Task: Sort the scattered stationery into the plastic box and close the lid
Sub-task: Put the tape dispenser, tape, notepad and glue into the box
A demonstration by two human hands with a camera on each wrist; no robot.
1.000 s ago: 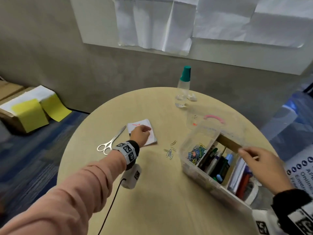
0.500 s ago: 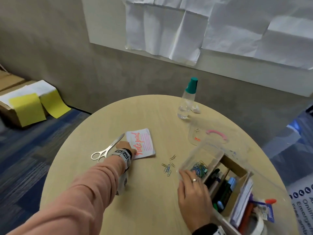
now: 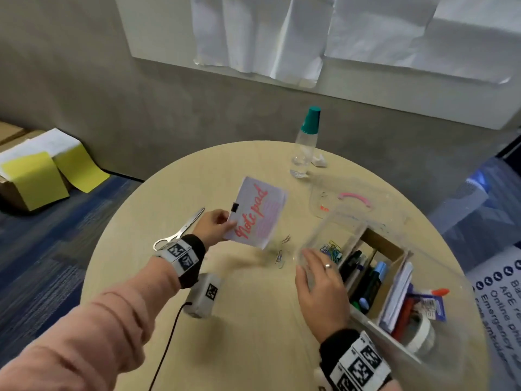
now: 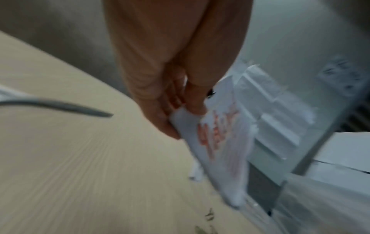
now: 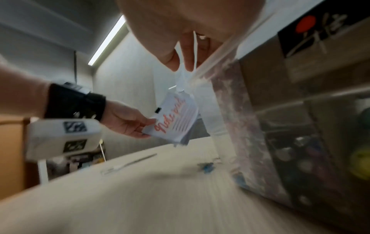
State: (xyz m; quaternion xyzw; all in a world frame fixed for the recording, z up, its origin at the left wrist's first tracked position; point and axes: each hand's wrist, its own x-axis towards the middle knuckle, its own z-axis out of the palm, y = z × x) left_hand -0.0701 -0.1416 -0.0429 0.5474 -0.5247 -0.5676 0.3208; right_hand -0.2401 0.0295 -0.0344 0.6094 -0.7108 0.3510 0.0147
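Note:
My left hand (image 3: pixel 227 224) pinches the lower left edge of a white note pad (image 3: pixel 257 213) with red lettering and holds it tilted above the table, left of the box. The left wrist view shows the thumb and fingers (image 4: pixel 195 109) pinching the note pad (image 4: pixel 220 142). The clear plastic box (image 3: pixel 335 221) stands open at the right, holding pens, markers, paper clips, tape and paper. My right hand (image 3: pixel 313 263) grips its near left corner, thumb outside and fingers over the rim (image 5: pixel 180 63). Its clear lid (image 3: pixel 352 200) with a pink handle lies behind the box.
Metal scissors (image 3: pixel 180 232) lie on the round wooden table (image 3: pixel 239 320) behind my left wrist. Several loose paper clips (image 3: pixel 280 256) lie between the note pad and the box. A clear bottle (image 3: pixel 306 145) with a green cap stands at the far edge.
My left hand has lifted the note pad off the table and carried it right, toward the box. My right hand came from the box's far side to its near left corner.

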